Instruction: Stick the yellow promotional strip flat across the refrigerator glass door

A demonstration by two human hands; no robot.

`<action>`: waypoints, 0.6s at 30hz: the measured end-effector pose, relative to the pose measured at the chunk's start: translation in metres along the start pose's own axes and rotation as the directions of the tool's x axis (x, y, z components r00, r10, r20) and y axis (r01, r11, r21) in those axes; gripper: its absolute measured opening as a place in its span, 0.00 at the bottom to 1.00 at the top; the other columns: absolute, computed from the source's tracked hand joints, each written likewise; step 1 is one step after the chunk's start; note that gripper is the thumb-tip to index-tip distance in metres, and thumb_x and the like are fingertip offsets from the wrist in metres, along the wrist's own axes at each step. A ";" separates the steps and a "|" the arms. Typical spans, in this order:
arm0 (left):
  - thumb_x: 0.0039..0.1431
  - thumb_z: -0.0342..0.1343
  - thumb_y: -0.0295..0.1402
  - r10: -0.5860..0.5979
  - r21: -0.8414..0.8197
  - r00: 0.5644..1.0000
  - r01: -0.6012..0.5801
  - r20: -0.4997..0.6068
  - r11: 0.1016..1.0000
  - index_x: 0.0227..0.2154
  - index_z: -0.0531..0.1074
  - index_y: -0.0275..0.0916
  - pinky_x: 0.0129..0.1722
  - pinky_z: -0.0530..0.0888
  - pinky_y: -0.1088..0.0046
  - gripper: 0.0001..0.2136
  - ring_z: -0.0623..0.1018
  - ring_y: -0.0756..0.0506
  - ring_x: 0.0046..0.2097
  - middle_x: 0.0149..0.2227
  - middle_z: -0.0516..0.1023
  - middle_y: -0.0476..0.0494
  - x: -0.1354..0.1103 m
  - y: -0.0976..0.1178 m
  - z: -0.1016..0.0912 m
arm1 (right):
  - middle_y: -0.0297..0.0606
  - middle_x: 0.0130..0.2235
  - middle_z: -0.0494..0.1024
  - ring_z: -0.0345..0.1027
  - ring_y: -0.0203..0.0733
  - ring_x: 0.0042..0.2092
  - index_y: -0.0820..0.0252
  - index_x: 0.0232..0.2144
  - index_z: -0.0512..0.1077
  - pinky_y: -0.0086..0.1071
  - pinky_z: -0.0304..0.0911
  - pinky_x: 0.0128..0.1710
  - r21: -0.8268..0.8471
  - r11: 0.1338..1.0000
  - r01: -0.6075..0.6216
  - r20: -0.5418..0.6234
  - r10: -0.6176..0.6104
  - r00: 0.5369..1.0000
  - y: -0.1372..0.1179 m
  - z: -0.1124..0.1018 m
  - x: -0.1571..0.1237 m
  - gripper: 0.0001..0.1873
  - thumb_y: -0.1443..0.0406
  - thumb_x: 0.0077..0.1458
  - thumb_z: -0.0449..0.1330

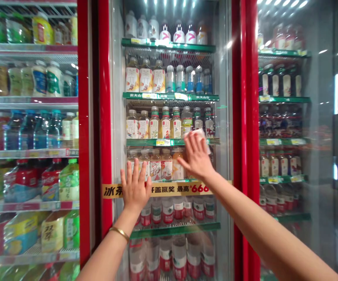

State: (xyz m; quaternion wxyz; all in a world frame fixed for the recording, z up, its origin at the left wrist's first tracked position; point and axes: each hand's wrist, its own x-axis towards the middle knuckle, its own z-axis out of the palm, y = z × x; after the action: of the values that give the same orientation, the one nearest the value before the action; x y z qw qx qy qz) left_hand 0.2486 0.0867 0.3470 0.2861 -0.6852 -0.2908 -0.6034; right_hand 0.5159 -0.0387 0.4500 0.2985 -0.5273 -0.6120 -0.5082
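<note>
My left hand (135, 187) lies flat with its fingers apart on the glass door of a drinks fridge (169, 78), just above a yellow printed strip (157, 190). A gold bangle (120, 233) circles that wrist. My right hand (196, 155) presses higher on the same glass, over a small white cloth (202, 136) held between palm and pane. Behind the glass, green shelves (173, 142) carry rows of bottled drinks (165, 125). My hands hide part of the bottles on the shelf directly behind them.
A red door frame (105, 117) borders the glass on the left and another (245, 117) on the right. Further fridges stand on both sides: bottles and drink packs fill the left one (30, 152), and the right one (284, 99) shows bright reflections.
</note>
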 end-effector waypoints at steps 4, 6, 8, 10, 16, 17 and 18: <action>0.73 0.52 0.38 0.016 0.011 1.000 -0.016 -0.006 1.000 0.79 0.45 0.49 0.80 0.45 0.39 0.36 0.44 0.34 0.81 0.81 0.46 0.41 0.000 -0.001 0.000 | 0.18 0.78 0.55 0.49 0.43 0.78 0.40 0.76 0.56 0.39 0.47 0.79 0.090 0.888 0.451 0.136 -0.459 0.878 -0.032 0.002 -0.058 0.45 0.31 0.65 0.47; 0.73 0.53 0.38 0.021 0.012 1.000 -0.021 -0.014 1.000 0.79 0.44 0.49 0.80 0.45 0.39 0.37 0.44 0.34 0.82 0.81 0.45 0.41 0.000 -0.001 0.001 | 0.22 0.78 0.55 0.49 0.45 0.78 0.41 0.76 0.55 0.42 0.47 0.80 0.083 0.888 0.452 0.131 -0.459 0.879 -0.007 -0.004 -0.058 0.43 0.35 0.67 0.49; 0.73 0.53 0.38 0.023 0.018 1.000 -0.023 -0.018 1.000 0.79 0.44 0.49 0.80 0.44 0.40 0.37 0.43 0.34 0.82 0.81 0.45 0.40 0.000 -0.001 0.002 | 0.39 0.80 0.44 0.37 0.55 0.81 0.55 0.79 0.44 0.58 0.41 0.80 0.030 0.962 0.271 0.062 -0.272 0.960 0.025 -0.010 -0.031 0.46 0.40 0.71 0.47; 0.73 0.53 0.39 0.022 0.030 1.000 -0.022 -0.018 0.999 0.79 0.44 0.49 0.80 0.43 0.39 0.37 0.43 0.34 0.82 0.81 0.46 0.40 -0.001 -0.001 0.003 | 0.51 0.80 0.32 0.25 0.63 0.81 0.66 0.79 0.35 0.70 0.36 0.77 -0.021 0.998 -0.063 -0.049 0.062 0.997 0.041 -0.009 0.005 0.48 0.42 0.73 0.43; 0.73 0.53 0.41 0.019 0.033 0.999 -0.018 -0.026 0.999 0.79 0.44 0.50 0.79 0.40 0.37 0.37 0.46 0.34 0.81 0.80 0.48 0.41 -0.001 0.000 0.002 | 0.47 0.81 0.35 0.27 0.58 0.81 0.63 0.79 0.38 0.60 0.37 0.80 0.002 0.957 0.290 0.031 -0.290 0.957 -0.016 0.006 0.020 0.53 0.37 0.70 0.46; 0.73 0.54 0.41 0.018 0.034 0.999 -0.017 -0.030 0.999 0.79 0.45 0.50 0.79 0.40 0.38 0.37 0.46 0.34 0.81 0.80 0.48 0.41 -0.001 0.000 0.002 | 0.40 0.81 0.40 0.32 0.53 0.81 0.57 0.80 0.42 0.54 0.39 0.81 0.035 0.892 0.451 0.080 -0.452 0.888 -0.019 0.005 0.014 0.51 0.36 0.69 0.47; 0.72 0.54 0.41 0.018 0.035 0.999 -0.017 -0.035 0.999 0.79 0.45 0.50 0.79 0.40 0.38 0.37 0.46 0.34 0.81 0.80 0.48 0.41 -0.001 0.001 0.002 | 0.35 0.80 0.45 0.36 0.50 0.81 0.53 0.79 0.44 0.50 0.40 0.81 0.062 0.834 0.549 0.111 -0.552 0.826 -0.016 0.002 0.011 0.49 0.35 0.69 0.47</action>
State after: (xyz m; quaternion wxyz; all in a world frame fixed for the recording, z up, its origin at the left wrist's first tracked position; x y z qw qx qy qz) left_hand 0.2507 0.0880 0.3459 0.3083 -0.6719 -0.2901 -0.6078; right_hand 0.4981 -0.0318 0.4548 0.1080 -0.3550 -0.7621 -0.5306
